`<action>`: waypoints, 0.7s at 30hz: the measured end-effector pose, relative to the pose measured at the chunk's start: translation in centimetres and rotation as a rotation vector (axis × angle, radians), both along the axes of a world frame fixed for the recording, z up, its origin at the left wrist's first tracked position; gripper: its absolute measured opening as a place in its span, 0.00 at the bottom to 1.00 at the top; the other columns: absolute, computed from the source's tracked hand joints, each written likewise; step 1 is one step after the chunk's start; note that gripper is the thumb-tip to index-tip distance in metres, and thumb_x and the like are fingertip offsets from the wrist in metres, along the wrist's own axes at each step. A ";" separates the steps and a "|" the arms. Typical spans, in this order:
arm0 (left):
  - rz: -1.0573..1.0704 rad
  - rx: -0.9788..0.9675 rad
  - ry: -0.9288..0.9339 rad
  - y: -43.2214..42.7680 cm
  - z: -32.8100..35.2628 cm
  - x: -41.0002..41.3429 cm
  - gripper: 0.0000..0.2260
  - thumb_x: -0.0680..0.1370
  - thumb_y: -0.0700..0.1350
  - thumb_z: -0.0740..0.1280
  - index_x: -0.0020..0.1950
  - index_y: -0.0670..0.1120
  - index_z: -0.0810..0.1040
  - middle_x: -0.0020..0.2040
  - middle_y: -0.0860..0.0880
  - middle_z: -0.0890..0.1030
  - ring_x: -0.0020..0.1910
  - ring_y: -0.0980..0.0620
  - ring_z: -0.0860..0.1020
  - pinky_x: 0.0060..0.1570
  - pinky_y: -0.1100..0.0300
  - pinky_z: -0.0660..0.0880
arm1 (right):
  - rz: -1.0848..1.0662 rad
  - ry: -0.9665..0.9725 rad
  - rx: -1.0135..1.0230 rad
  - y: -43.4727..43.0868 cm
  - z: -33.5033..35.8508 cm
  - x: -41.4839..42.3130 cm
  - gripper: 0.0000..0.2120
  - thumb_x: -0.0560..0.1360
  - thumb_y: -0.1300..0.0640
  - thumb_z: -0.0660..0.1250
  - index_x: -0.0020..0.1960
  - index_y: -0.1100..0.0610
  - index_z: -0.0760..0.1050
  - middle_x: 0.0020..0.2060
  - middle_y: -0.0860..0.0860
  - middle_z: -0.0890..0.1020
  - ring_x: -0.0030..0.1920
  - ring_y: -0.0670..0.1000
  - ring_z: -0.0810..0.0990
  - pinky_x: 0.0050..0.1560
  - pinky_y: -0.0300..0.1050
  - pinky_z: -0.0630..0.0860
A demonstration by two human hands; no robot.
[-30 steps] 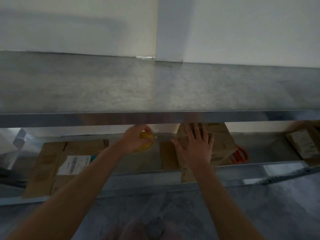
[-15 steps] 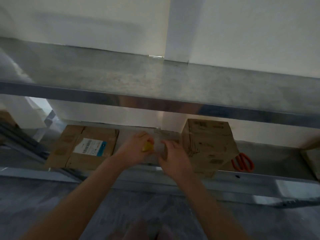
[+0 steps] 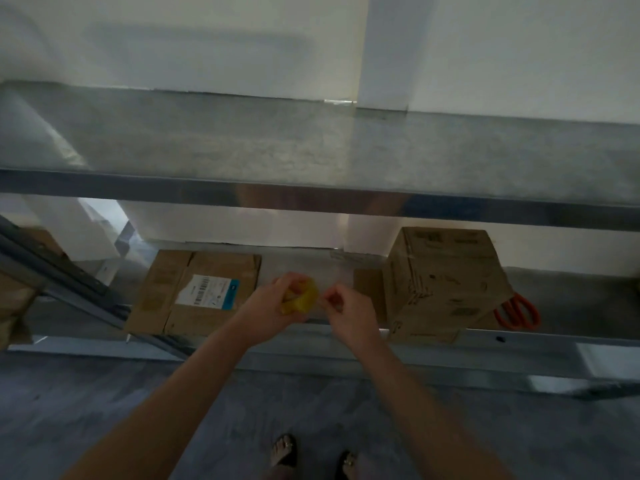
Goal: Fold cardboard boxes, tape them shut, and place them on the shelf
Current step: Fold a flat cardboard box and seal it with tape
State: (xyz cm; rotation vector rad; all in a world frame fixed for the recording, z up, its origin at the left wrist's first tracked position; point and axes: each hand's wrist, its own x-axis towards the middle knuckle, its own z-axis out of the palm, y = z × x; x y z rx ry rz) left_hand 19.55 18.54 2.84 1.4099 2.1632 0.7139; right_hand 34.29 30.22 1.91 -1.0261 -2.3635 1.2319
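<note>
The left hand [image 3: 272, 306] has its fingers curled round a yellow tape roll [image 3: 300, 299] and grips it from the left side, in front of the lower shelf [image 3: 450, 353]. The right hand [image 3: 349, 315] is just beside it; its fingers are bent, and the thumb and forefinger pinch at the right edge of the roll. Whether a loose end of tape is between them is too small to tell. Both hands are in the air, between two cartons that lie on the lower shelf.

To the right of the hands stands a folded cardboard box [image 3: 446, 285], closed, with its front bottom edge at the metal rim of the shelf. Just behind its right side lie orange scissors [image 3: 517, 311], partly hidden by the box. To the left of the hands lies a flat cardboard box [image 3: 162, 296] with a white barcode label [image 3: 207, 292] on top. Above both runs the upper shelf [image 3: 311, 150], grey metal, against a pale wall. At the bottom, two feet in sandals [image 3: 284, 452] stand on a dark grey floor.
</note>
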 end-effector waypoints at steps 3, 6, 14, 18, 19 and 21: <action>0.041 -0.038 0.079 0.3 -1.6 -1.3 0.22 0.70 0.51 0.73 0.60 0.55 0.67 0.52 0.50 0.79 0.48 0.50 0.78 0.45 0.56 0.76 | -0.048 0.053 0.054 -1.9 -0.9 -0.8 0.04 0.75 0.59 0.71 0.44 0.57 0.77 0.36 0.46 0.80 0.36 0.42 0.76 0.40 0.38 0.72; 0.074 -0.055 0.172 0.9 -2.5 -2.1 0.16 0.71 0.53 0.71 0.54 0.50 0.72 0.47 0.47 0.79 0.46 0.44 0.78 0.41 0.54 0.74 | -0.113 0.084 0.070 -3.1 -2.0 -0.8 0.06 0.75 0.61 0.71 0.42 0.57 0.75 0.34 0.45 0.78 0.36 0.44 0.76 0.36 0.35 0.69; -0.310 -0.047 0.374 0.7 -6.6 -5.0 0.23 0.76 0.60 0.62 0.68 0.52 0.73 0.58 0.47 0.81 0.57 0.44 0.78 0.59 0.54 0.70 | -0.192 -0.055 0.052 -0.9 -3.8 0.0 0.10 0.77 0.62 0.67 0.41 0.51 0.70 0.34 0.40 0.76 0.36 0.40 0.76 0.35 0.30 0.70; -0.250 0.012 0.359 1.0 -7.5 -5.8 0.19 0.75 0.57 0.67 0.64 0.52 0.76 0.57 0.50 0.81 0.53 0.45 0.79 0.51 0.54 0.73 | -0.183 -0.047 0.085 -1.4 -4.4 -1.0 0.09 0.77 0.64 0.65 0.41 0.54 0.69 0.32 0.41 0.72 0.34 0.38 0.72 0.33 0.32 0.64; -0.205 -0.012 0.358 1.5 -7.1 -6.2 0.18 0.75 0.58 0.66 0.62 0.53 0.76 0.55 0.51 0.81 0.52 0.46 0.79 0.49 0.54 0.72 | -0.191 -0.029 0.097 -1.7 -4.6 -1.1 0.10 0.77 0.65 0.65 0.41 0.54 0.69 0.32 0.41 0.71 0.34 0.39 0.71 0.33 0.32 0.64; -0.127 -0.066 0.391 2.6 -6.5 -7.0 0.17 0.75 0.62 0.64 0.57 0.54 0.74 0.52 0.52 0.81 0.51 0.48 0.78 0.44 0.55 0.69 | -0.208 -0.014 0.100 -2.3 -5.1 -0.7 0.11 0.76 0.65 0.66 0.40 0.53 0.68 0.32 0.42 0.71 0.33 0.43 0.71 0.33 0.34 0.64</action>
